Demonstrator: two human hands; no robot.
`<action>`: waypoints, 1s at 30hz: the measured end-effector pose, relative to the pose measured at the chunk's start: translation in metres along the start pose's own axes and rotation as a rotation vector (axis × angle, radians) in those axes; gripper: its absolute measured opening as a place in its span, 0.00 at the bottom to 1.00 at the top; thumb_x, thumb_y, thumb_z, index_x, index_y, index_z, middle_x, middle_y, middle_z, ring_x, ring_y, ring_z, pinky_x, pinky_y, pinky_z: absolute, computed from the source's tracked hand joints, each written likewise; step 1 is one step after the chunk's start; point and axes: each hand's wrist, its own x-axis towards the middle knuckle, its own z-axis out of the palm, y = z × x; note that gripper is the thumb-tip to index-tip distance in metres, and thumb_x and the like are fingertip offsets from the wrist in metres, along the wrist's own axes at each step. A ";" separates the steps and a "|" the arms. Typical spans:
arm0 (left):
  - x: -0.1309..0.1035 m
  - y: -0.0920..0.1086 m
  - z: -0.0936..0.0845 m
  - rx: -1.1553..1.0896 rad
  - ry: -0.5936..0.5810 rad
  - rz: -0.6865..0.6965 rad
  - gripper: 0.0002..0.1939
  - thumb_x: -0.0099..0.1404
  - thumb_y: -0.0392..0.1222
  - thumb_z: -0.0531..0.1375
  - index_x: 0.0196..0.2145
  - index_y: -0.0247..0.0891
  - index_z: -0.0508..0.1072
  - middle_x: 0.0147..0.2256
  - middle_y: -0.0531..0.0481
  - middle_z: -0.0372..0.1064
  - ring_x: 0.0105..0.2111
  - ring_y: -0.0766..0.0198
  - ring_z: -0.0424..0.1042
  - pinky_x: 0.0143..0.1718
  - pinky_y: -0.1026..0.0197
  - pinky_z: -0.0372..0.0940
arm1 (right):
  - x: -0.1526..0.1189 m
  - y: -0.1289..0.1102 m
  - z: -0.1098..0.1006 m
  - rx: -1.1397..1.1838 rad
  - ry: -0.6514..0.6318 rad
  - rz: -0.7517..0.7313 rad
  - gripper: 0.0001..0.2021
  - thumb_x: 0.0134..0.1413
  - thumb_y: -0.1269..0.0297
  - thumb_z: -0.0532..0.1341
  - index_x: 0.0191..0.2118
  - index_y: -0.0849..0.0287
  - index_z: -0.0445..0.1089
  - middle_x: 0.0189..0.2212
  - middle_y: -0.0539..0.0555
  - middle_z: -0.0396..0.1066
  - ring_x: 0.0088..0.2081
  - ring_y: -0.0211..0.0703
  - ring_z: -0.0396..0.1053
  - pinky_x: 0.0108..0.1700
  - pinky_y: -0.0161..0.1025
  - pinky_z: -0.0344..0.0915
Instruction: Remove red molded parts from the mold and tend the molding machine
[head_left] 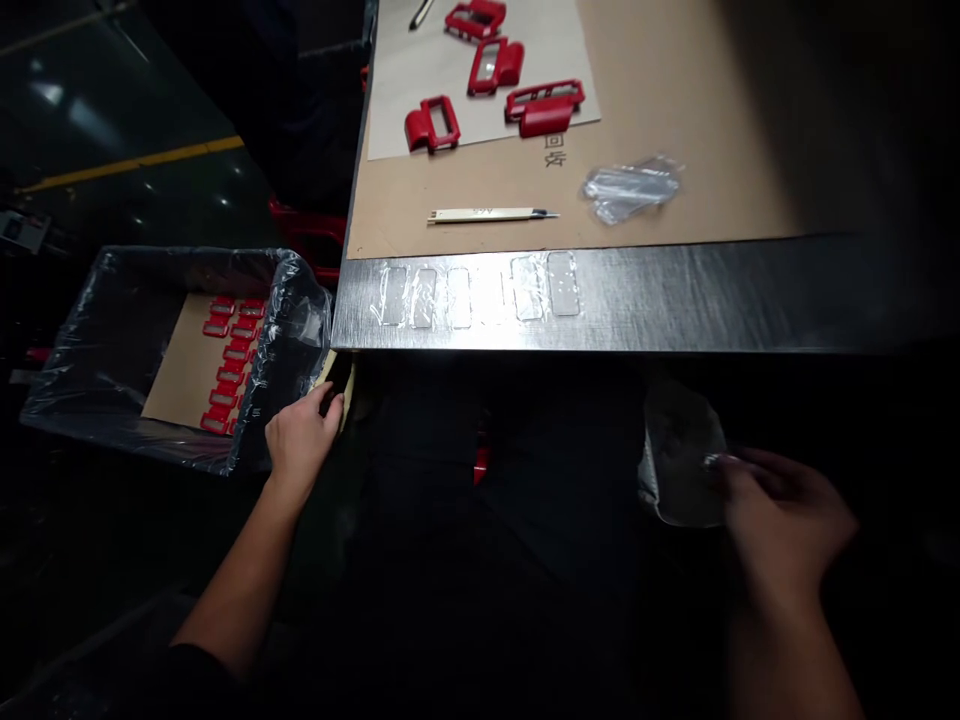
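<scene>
Left grip (302, 435), fingers near thumb at a pale yellow edge (349, 393), clamped or not I cannot tell; left of it, a bin (142, 440) of red frames (236, 352). Between grips, clear pieces (564, 284) line the surface (675, 300). The right grip (787, 515), blurred, pinches a shiny bit (711, 461) by a translucent bag (682, 485): seemingly handling film, calling for light fingers.

At upper left we see a dark, glossy floor (180, 100), with pale light patches (86, 118) reflected in it and a yellow line (142, 165) slanting across. From upper centre rightward, we have a metal-edged workbench (675, 290), glaring brightly near the middle of the frame and dimming towards the right, where deep shadow swallows our view.
</scene>
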 end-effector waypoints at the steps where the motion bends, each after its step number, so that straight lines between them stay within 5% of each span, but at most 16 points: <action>1: 0.000 -0.001 -0.001 -0.010 0.040 -0.005 0.20 0.70 0.54 0.60 0.55 0.47 0.79 0.36 0.44 0.82 0.37 0.45 0.80 0.36 0.54 0.66 | 0.012 0.012 0.003 -0.140 -0.057 0.014 0.12 0.48 0.66 0.69 0.41 0.57 0.76 0.35 0.57 0.77 0.39 0.52 0.78 0.45 0.50 0.73; 7: -0.006 0.017 -0.031 -0.435 0.330 0.231 0.13 0.69 0.47 0.65 0.48 0.42 0.82 0.39 0.48 0.82 0.33 0.58 0.79 0.39 0.59 0.69 | 0.026 0.033 0.016 -0.537 -0.276 -0.001 0.16 0.47 0.62 0.70 0.43 0.64 0.81 0.37 0.67 0.79 0.47 0.68 0.77 0.47 0.53 0.69; 12: -0.004 0.064 -0.064 -0.673 0.528 0.563 0.12 0.65 0.34 0.67 0.47 0.41 0.80 0.40 0.48 0.81 0.39 0.58 0.79 0.43 0.59 0.70 | 0.016 0.014 0.011 -0.715 -0.187 -0.098 0.15 0.54 0.56 0.65 0.40 0.61 0.83 0.37 0.68 0.80 0.40 0.65 0.77 0.40 0.49 0.67; 16: 0.020 0.134 -0.070 -0.598 0.393 0.872 0.17 0.68 0.40 0.65 0.54 0.39 0.76 0.53 0.41 0.76 0.52 0.49 0.75 0.54 0.49 0.69 | -0.009 -0.027 0.026 -0.577 -0.082 -0.196 0.20 0.62 0.47 0.60 0.35 0.59 0.80 0.39 0.64 0.81 0.39 0.56 0.77 0.38 0.44 0.67; 18: 0.032 0.172 -0.065 -0.389 0.265 0.915 0.28 0.69 0.51 0.64 0.63 0.37 0.70 0.65 0.35 0.64 0.64 0.38 0.64 0.63 0.37 0.62 | -0.030 -0.058 0.045 -0.322 -0.089 -0.235 0.24 0.64 0.43 0.58 0.33 0.59 0.78 0.32 0.60 0.79 0.32 0.49 0.75 0.35 0.41 0.66; 21: 0.037 0.209 -0.054 -0.175 0.066 0.984 0.40 0.69 0.60 0.60 0.70 0.35 0.60 0.71 0.35 0.51 0.71 0.32 0.49 0.68 0.30 0.50 | -0.063 -0.105 0.075 0.200 -0.388 -0.093 0.25 0.59 0.39 0.63 0.30 0.60 0.76 0.26 0.55 0.76 0.23 0.39 0.68 0.26 0.35 0.61; 24: 0.028 0.215 -0.049 -0.119 -0.019 1.081 0.39 0.71 0.60 0.58 0.72 0.38 0.57 0.73 0.41 0.48 0.72 0.36 0.47 0.70 0.33 0.48 | -0.081 -0.134 0.091 0.484 -0.568 0.120 0.23 0.53 0.42 0.69 0.34 0.61 0.77 0.27 0.54 0.77 0.20 0.34 0.66 0.21 0.30 0.56; 30: 0.019 0.198 -0.047 -0.117 -0.005 1.123 0.37 0.72 0.61 0.56 0.72 0.42 0.57 0.73 0.45 0.47 0.73 0.40 0.46 0.71 0.34 0.48 | -0.080 -0.139 0.095 0.658 -0.506 0.158 0.15 0.50 0.54 0.72 0.30 0.63 0.76 0.24 0.52 0.75 0.19 0.29 0.64 0.19 0.26 0.56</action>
